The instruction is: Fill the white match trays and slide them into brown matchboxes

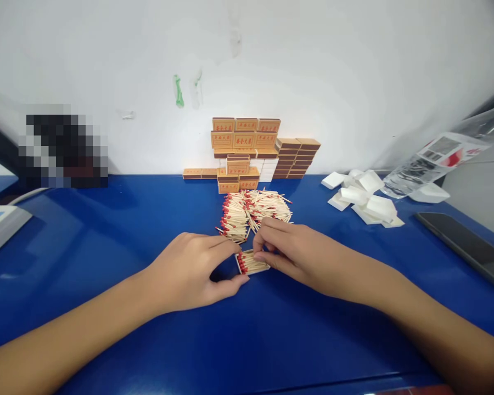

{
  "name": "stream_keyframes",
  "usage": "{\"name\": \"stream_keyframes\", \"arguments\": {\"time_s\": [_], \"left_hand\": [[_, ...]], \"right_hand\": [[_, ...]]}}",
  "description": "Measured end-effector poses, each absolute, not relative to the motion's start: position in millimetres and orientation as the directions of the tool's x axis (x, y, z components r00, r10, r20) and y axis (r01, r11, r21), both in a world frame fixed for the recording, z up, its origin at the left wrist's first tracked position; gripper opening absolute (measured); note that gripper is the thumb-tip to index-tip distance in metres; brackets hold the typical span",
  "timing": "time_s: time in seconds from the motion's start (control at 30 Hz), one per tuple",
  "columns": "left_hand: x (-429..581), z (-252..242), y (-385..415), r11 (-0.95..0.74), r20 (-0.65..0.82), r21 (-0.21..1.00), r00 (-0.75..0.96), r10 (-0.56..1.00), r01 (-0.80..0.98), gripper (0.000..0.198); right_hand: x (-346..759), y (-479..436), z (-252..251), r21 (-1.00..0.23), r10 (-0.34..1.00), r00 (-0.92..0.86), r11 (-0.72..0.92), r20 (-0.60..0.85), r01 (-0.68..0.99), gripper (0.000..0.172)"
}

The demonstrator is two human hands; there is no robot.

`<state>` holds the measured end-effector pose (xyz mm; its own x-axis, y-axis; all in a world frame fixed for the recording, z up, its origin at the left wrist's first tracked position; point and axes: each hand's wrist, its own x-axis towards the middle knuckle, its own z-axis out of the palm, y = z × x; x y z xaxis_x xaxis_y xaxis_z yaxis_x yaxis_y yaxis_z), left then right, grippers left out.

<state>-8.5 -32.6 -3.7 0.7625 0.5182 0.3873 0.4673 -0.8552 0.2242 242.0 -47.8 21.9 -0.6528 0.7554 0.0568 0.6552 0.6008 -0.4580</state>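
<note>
A small white matchbox tray (267, 267) lies on the blue table, filled with red-headed matches (249, 263) whose heads point left. My left hand (193, 269) curves round the tray's left end, index finger at its far edge and thumb at its near edge. Over the tray's right part, my right hand (296, 252) has thumb and fingers pinched together on the matches; the fingertips partly hide what they grip. Just beyond both hands is a heap of loose matches (267, 206), most red heads on its left side.
Behind the heap, printed matchboxes (245, 140) are stacked against the wall, with more boxes (294, 159) to their right. Empty white trays (370, 197) lie in a pile at the right, near a plastic bottle (432, 159) and a dark phone (469, 241). A white device (4, 225) sits at far left.
</note>
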Motion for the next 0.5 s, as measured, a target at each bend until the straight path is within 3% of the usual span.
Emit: {"name": "stream_keyframes", "arguments": {"time_s": [0.27,0.5], "left_hand": [[-7,-3,-32,-0.857,0.393,0.215,0.761,0.515,0.469,0.019],[-9,-4,-32,-0.861,0.405,0.206,0.76,0.508,0.466,0.022]], "right_hand": [[245,-44,20,-0.356,0.725,-0.677,0.67,0.125,0.652,0.012],[250,-50,29,-0.388,0.707,-0.705,0.666,0.056,0.637,0.009]]}}
